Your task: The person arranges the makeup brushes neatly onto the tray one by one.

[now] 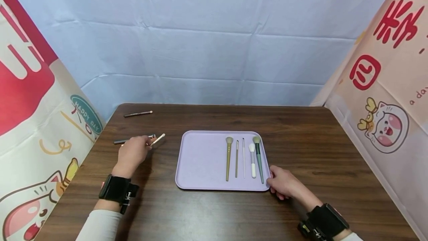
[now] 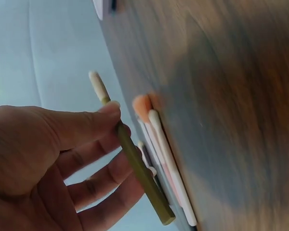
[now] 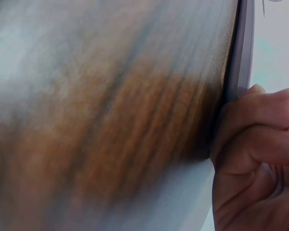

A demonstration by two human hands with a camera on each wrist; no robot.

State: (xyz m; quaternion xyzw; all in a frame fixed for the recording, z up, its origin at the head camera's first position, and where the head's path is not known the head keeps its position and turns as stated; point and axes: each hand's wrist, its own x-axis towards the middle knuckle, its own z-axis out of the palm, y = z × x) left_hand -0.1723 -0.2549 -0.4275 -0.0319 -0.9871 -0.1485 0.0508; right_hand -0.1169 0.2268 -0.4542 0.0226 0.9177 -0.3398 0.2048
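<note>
Head view showed a lilac tray (image 1: 204, 159) just below the centre of the frame, lying on a brown wood-grain table (image 1: 207, 211). Five brushes stood in a row on its right half, heads toward the top of the frame: an olive brush with a fluffy head (image 1: 228, 166), a short thin brush (image 1: 236, 163), a slender white brush (image 1: 243, 163), a white-handled brush (image 1: 253, 170) and, rightmost, a dark green brush (image 1: 259, 166).

At left of the frame the left hand (image 1: 132, 153) reached over a dark grey brush (image 1: 122, 141), and a pale stick end (image 1: 158, 139) jutted beyond its fingertips; I could not tell whose end it was. Left wrist view was clearer: thumb and fingers pinched an olive-handled brush with a pale tip (image 2: 141, 166) at left of centre, tilted, its tip toward the upper left. Just to the right of it in that frame, an orange-headed brush (image 2: 142, 106) and a cream brush (image 2: 173, 168) lay side by side.

Right of centre in the head view, the right hand (image 1: 284, 182) gripped the tray's lower right corner, its fingers bent against the rim, as the right wrist view also showed at its right edge. One more dark brush (image 1: 138, 114) lay apart at the table's upper left, below a pale blue cloth (image 1: 200, 47).
</note>
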